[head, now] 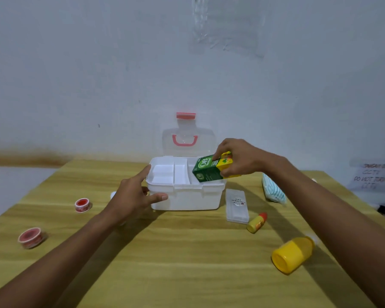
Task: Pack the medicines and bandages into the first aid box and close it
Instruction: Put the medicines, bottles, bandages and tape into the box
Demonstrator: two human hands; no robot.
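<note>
The white first aid box (187, 197) stands on the wooden table with its clear lid (188, 142) swung up against the wall. An inner tray with compartments shows inside. My right hand (238, 158) grips a green and yellow medicine carton (211, 168) over the box's right compartment, tilted, its lower end dipping in. My left hand (135, 193) rests against the box's left front corner, fingers spread. Around the box lie two red tape rolls (82, 205) (30, 237), a clear flat case (237, 205), a small yellow bottle (257, 222), a large yellow bottle (292, 254) and a pack of masks (273, 190).
The table (176, 252) ends at a white wall behind the box. A paper note (375, 177) hangs at the far right. A small white object peeks out behind my left hand.
</note>
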